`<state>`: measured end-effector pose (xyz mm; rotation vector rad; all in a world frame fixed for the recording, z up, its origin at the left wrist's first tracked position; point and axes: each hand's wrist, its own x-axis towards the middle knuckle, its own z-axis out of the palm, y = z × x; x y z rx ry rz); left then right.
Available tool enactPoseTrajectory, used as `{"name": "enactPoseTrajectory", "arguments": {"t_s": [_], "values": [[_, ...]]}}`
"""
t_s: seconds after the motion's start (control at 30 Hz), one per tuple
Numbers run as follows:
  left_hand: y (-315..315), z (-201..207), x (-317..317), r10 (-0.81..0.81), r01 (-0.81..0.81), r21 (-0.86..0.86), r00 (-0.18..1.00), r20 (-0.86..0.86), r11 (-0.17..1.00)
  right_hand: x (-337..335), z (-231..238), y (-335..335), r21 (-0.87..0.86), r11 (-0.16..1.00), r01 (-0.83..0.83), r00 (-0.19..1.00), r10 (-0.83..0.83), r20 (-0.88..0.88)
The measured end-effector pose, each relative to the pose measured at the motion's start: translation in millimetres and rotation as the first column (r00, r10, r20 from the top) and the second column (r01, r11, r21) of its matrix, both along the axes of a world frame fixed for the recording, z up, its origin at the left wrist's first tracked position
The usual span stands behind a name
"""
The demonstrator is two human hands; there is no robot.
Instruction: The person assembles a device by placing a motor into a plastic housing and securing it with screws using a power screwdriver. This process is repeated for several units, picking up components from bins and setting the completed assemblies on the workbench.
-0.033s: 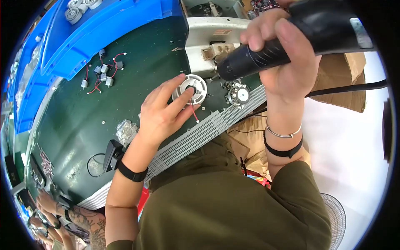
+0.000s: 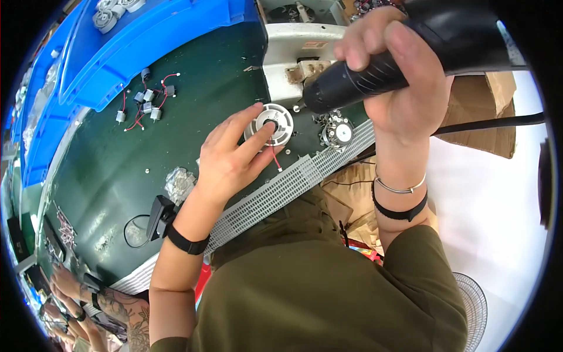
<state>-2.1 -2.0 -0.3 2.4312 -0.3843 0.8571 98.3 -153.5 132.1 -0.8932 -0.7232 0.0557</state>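
Note:
My left hand [image 2: 230,157] grips a white round plastic housing [image 2: 284,125]. One finger presses at its dark centre, and others rest along its left and lower rim. A red wire [image 2: 275,158] with a small white plug hangs from under it. My right hand [image 2: 413,76] is wrapped round a thick black electric screwdriver [image 2: 337,89], tilted down to the left. At its tip, apart from the housing, a small shiny screw [image 2: 297,108] shows. Below the tool sits a round magnet with a white face [image 2: 340,133], covered in loose screws.
Small motors with red wires [image 2: 146,104] lie on the green mat [image 2: 199,76], beyond which stand blue bins [image 2: 146,44]. A whitish machine [image 2: 284,82] is behind the screwdriver. Crumpled clear plastic [image 2: 180,185] lies near my left wrist. A co-worker's tattooed arm [image 2: 120,308] is at lower left.
The screwdriver's tip has shifted slightly left, nearer the housing. My left hand keeps the same grip on the housing.

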Motion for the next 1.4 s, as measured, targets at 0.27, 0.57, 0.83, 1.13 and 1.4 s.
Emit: {"name": "enactPoseTrajectory", "arguments": {"t_s": [0.27, 0.57, 0.83, 1.13, 1.4], "values": [[-1.2, 1.4, -2.7, -0.052, 0.047, -0.102, 0.998, -0.045, 0.994, -9.0, 0.8, 23.5, -0.194, 0.976, 0.1, 0.988, -0.12, -0.095], [6.0, 28.0, -2.7, 0.042, -0.091, -0.347, 0.988, -0.148, 0.934, -20.4, 7.1, 27.2, -0.149, 0.987, 0.064, 0.989, -0.083, -0.124], [-1.3, 21.3, 8.3, 0.046, -0.046, -0.107, 0.999, -0.006, 0.993, -23.0, 19.7, 21.4, -0.173, 0.982, 0.077, 0.992, -0.092, -0.082], [-4.5, 17.0, 2.0, 0.066, -0.085, -0.331, 0.996, -0.067, 0.94, -37.9, 23.1, 28.0, -0.194, 0.979, 0.066, 0.978, -0.102, -0.183], [-8.9, 28.0, 0.4, 0.065, -0.109, -0.364, 0.989, -0.131, 0.925, -38.8, 21.1, 30.1, -0.229, 0.972, 0.06, 0.972, -0.109, -0.209]]}}
